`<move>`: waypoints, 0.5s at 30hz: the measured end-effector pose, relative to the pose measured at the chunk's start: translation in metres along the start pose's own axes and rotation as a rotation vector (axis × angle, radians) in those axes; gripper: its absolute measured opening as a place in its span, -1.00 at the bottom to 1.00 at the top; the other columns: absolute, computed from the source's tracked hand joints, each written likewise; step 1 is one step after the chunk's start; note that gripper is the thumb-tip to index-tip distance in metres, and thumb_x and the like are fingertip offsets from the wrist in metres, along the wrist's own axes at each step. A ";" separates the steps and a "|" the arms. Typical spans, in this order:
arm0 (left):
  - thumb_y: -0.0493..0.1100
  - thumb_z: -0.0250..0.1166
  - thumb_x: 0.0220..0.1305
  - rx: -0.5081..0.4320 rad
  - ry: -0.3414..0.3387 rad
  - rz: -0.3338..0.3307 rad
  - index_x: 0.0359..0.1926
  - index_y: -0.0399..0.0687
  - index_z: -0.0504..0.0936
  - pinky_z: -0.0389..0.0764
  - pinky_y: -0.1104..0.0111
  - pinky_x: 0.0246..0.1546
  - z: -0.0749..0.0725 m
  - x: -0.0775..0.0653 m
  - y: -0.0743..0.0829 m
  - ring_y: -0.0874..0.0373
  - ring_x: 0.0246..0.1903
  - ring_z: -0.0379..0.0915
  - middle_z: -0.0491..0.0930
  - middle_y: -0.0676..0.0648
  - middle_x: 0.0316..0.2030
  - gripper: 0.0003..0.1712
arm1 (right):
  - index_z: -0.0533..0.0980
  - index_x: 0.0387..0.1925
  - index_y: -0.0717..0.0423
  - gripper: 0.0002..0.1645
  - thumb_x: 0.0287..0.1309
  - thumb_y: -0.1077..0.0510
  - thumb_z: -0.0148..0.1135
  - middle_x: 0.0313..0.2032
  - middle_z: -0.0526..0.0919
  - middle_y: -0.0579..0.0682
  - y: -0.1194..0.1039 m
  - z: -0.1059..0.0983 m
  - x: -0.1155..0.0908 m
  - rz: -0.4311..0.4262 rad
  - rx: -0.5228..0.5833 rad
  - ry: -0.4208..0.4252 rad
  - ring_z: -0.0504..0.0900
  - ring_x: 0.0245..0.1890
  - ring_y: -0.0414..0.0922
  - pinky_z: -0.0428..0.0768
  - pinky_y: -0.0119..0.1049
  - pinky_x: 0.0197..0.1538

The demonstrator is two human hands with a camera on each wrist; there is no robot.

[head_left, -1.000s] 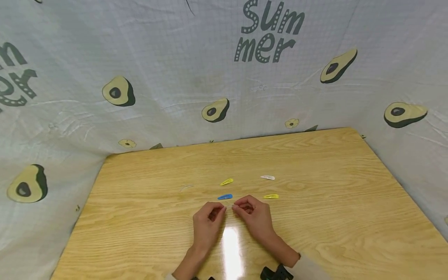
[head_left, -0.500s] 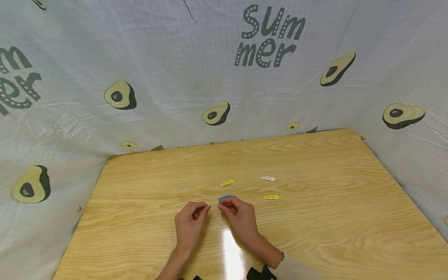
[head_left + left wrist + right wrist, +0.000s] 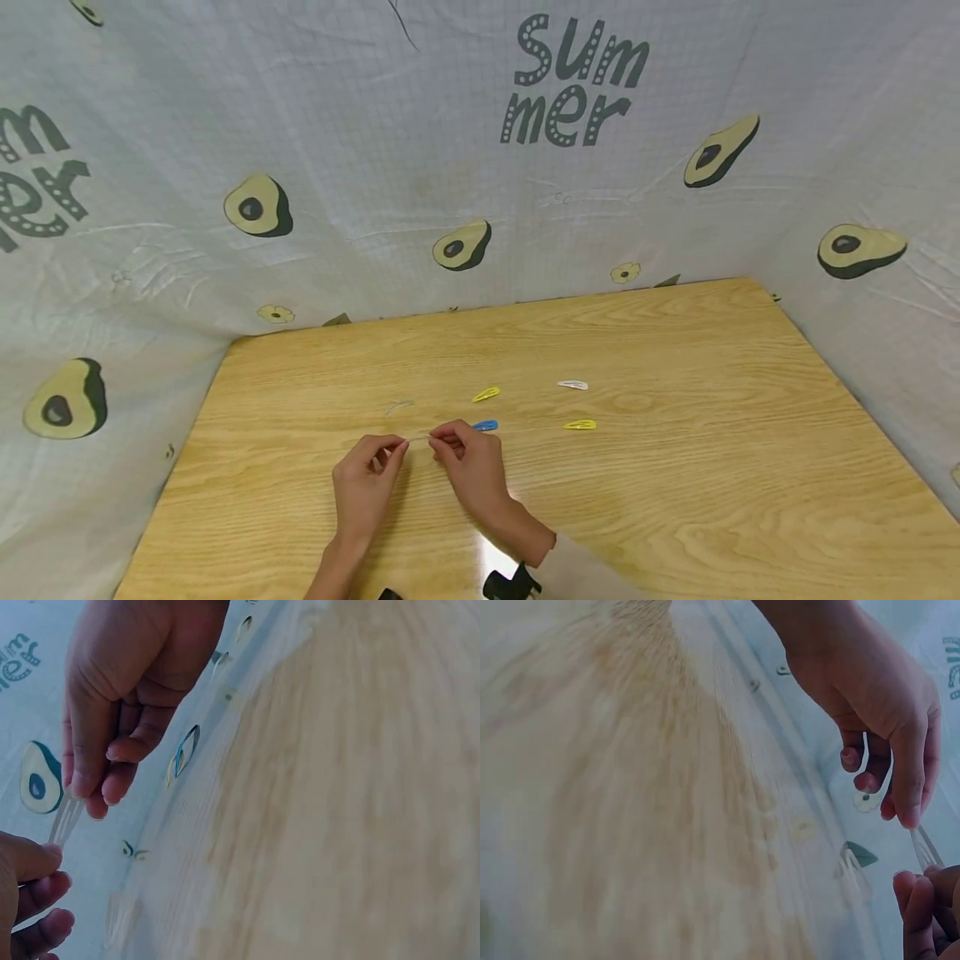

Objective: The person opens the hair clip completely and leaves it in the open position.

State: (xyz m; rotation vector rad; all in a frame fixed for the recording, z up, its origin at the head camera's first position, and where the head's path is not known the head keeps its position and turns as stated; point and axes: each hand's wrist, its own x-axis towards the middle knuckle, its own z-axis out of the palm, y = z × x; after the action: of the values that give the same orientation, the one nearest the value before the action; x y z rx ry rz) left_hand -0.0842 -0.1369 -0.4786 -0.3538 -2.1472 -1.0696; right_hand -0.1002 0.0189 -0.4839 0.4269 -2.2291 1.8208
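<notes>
Between my two hands is a white snap hair clip (image 3: 67,817), held near its ends. My left hand (image 3: 365,481) pinches one end between thumb and fingertip. The other end is pinched by my right hand (image 3: 474,468). Both hands hover over the wooden table, left of its middle. The right wrist view also shows the clip (image 3: 925,849) stretched between the fingertips of the two hands. Just right of my right hand's knuckles lies a blue hair clip (image 3: 486,425), its left tip partly covered. A thin pale item (image 3: 400,405), its kind unclear, lies beyond the hands.
Two yellow hair clips (image 3: 486,393) and a white hair clip (image 3: 573,385) lie farther back and to the right on the table (image 3: 712,433). A pale cloth (image 3: 360,150) printed with avocados hangs round the table's back and sides.
Both hands have moved left together, carrying the white hair clip between them. The blue hair clip is now mostly uncovered. The other clips on the table stay put.
</notes>
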 end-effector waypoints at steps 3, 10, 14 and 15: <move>-0.52 0.48 -0.14 0.036 0.001 -0.004 -0.45 -0.13 0.70 0.22 0.61 -0.69 -0.004 -0.001 -0.005 0.29 -0.63 0.31 0.58 0.07 -0.54 -0.74 | 0.62 -0.30 0.19 -0.93 0.19 0.25 0.28 -0.43 0.70 0.02 0.001 0.007 0.001 0.015 -0.002 -0.002 0.67 -0.50 -0.23 0.59 -0.46 -0.43; -0.51 0.47 -0.10 0.066 -0.036 -0.018 -0.44 -0.16 0.70 0.25 0.60 -0.66 -0.011 -0.002 -0.015 0.30 -0.63 0.32 0.59 0.05 -0.53 -0.77 | 0.64 -0.33 0.18 -0.94 0.17 0.25 0.30 -0.48 0.69 -0.05 0.006 0.019 0.005 0.003 -0.055 0.005 0.63 -0.53 -0.31 0.56 -0.51 -0.46; -0.51 0.46 -0.09 0.070 -0.045 -0.045 -0.43 -0.16 0.70 0.25 0.60 -0.65 -0.014 -0.004 -0.022 0.30 -0.63 0.31 0.57 0.04 -0.54 -0.78 | 0.65 -0.33 0.15 -0.94 0.18 0.23 0.30 -0.50 0.67 -0.10 0.010 0.025 0.006 0.016 -0.079 -0.019 0.56 -0.58 -0.39 0.53 -0.53 -0.50; -0.50 0.46 -0.08 0.071 -0.048 -0.057 -0.43 -0.16 0.69 0.25 0.60 -0.65 -0.014 -0.005 -0.024 0.30 -0.63 0.30 0.57 0.05 -0.54 -0.78 | 0.65 -0.33 0.15 -0.95 0.17 0.23 0.30 -0.51 0.66 -0.11 0.011 0.026 0.006 0.021 -0.081 -0.024 0.55 -0.59 -0.40 0.52 -0.53 -0.51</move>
State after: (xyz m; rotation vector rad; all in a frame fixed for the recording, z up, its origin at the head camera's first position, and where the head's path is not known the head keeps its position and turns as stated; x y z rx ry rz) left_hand -0.0864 -0.1626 -0.4909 -0.2895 -2.2432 -1.0227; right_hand -0.1090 -0.0051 -0.4968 0.4143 -2.3219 1.7375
